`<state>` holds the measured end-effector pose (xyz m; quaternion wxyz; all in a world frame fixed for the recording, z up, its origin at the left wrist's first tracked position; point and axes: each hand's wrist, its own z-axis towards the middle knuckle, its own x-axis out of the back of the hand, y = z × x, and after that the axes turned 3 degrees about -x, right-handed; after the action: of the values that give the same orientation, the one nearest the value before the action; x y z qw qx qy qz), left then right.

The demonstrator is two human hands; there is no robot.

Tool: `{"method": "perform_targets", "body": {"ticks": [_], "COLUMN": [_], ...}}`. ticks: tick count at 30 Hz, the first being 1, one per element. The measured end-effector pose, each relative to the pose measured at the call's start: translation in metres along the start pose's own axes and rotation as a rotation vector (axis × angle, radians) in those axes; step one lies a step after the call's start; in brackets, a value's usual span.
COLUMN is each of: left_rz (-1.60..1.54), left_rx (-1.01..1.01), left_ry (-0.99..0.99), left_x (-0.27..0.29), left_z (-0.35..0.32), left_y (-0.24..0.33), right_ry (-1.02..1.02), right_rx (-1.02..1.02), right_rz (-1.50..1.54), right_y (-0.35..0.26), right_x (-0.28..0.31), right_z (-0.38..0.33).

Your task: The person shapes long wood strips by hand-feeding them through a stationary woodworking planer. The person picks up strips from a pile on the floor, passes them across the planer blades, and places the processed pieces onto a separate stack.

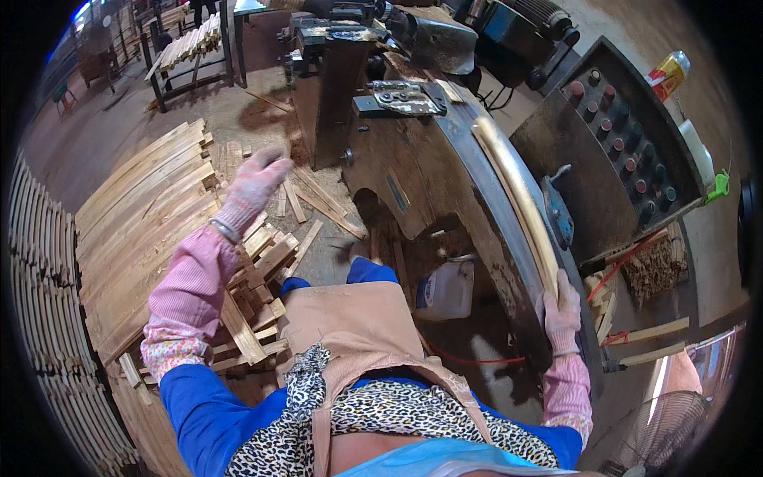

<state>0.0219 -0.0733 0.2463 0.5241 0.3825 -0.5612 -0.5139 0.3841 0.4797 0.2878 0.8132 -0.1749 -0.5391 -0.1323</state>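
Toward the lower right of the frame, the right hand (561, 312), in a pink work glove, was clamped around the near end of a long curved wooden strip (517, 195) that lay along the rim of the dark machine bed (445, 171), its far end reaching up toward the middle top. At the left centre, the left hand (253, 184) hung with fingers loosely spread and holding nothing, above the stack of pale wooden slats (143, 215) and a heap of short offcuts (266, 254) on the floor.

To do this step well, I judge the strip wanted a firm grip low on its end, kept flat against the bed's edge so the curve could not rock or twist. The free hand looked best brought across to steady the strip further along its length (a single grip at one end leaves a long piece free to swing). A control panel with round buttons (628, 151) stood to the right of the strip, so the sleeve was best kept clear of it. A white plastic jug (447, 290) sat on the floor below the bed, near the knees.
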Motion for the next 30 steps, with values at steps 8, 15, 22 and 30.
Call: {"method": "perform_targets", "body": {"ticks": [8, 15, 22, 30], "left_rz": [-0.202, 0.596, 1.301, 1.506], "left_rx": [0.091, -0.133, -0.216, -0.149], "left_ry": [0.141, 0.097, -0.006, 0.007], "left_x": [0.045, 0.070, 0.190, 0.210], "left_z": [-0.044, -0.087, -0.220, -0.250], "left_y": [-0.025, 0.006, -0.053, -0.084], "right_ry": [0.358, 0.116, 0.077, 0.175], "right_rx": [0.078, -0.089, 0.140, 0.217], "right_rz": [0.149, -0.126, -0.006, -0.013], "right_y": [-0.085, -0.144, -0.033, 0.001], "right_x": [-0.115, -0.123, -0.045, -0.020], "right_z": [0.206, 0.268, 0.096, 0.057]}}
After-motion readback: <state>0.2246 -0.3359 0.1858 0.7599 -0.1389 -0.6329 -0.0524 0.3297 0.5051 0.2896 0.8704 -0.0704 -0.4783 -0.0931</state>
